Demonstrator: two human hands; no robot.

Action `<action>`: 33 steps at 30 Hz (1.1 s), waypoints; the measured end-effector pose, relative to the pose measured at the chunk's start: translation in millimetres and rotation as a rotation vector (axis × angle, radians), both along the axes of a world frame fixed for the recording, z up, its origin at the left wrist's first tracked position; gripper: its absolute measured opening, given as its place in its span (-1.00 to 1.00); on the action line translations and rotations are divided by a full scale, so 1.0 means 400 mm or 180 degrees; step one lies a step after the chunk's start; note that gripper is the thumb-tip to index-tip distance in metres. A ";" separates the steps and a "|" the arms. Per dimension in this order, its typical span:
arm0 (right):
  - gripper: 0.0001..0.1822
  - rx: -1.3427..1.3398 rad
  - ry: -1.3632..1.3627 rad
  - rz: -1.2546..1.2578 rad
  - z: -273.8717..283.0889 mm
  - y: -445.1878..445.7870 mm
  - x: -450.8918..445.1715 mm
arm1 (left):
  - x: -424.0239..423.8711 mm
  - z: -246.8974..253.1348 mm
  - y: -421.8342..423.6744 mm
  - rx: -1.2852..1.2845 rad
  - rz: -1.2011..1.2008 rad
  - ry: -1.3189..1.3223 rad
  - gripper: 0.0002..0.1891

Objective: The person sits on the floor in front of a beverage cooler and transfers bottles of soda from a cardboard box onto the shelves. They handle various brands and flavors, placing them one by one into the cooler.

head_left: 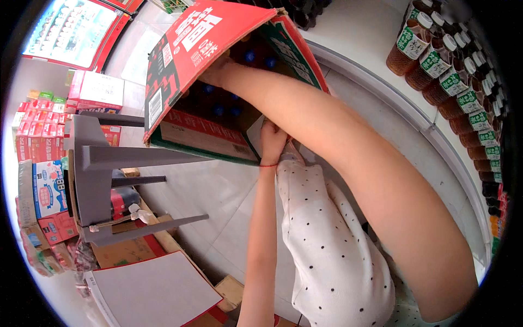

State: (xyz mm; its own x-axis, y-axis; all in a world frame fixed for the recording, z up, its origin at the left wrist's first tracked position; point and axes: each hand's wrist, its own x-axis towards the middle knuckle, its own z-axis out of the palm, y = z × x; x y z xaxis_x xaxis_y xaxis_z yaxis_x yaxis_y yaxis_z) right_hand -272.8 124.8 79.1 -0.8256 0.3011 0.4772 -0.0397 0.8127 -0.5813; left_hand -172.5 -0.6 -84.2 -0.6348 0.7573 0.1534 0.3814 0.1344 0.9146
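A red and black cardboard carton (192,45) with printed writing lies before me, its open side facing me. Inside it are several dark bottles with blue caps (249,56). My right arm crosses from the right into that opening. Only the back of my right hand (216,73) shows; the carton's upper panel and the shadow hide its fingers. My left hand (273,141), with a red string at the wrist, is curled at the carton's lower right corner, gripping a pale flap (255,133).
Bottles of amber tea (412,41) line a white shelf (367,53) on the right. A grey plastic stool (90,180) lies on its side at left, before stacked drink boxes (41,131). A white board (155,290) lies at lower left. The floor is tiled (220,200).
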 end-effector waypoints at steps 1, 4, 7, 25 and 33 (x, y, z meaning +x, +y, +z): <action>-0.45 -0.0389 0.0160 0.0151 0.007 -0.011 0.012 | 0.001 -0.005 -0.005 -0.0330 -0.0129 -0.0011 -0.64; -0.41 -0.1073 -0.0590 -0.0043 0.046 -0.034 0.070 | -0.010 -0.022 0.000 -0.1023 -0.0331 0.1912 -0.51; -0.25 0.1080 -0.2041 0.0797 0.070 -0.029 0.222 | -0.021 -0.036 0.010 -0.1555 -0.0459 0.1845 -0.39; -0.35 0.1775 -0.1337 -0.2301 0.156 0.998 0.441 | -0.001 0.015 0.052 -0.1682 0.0067 0.1834 -0.44; 0.01 0.1896 -0.1218 -0.2105 0.127 1.140 0.418 | 0.004 -0.005 0.040 -0.1596 0.0223 0.1954 -0.45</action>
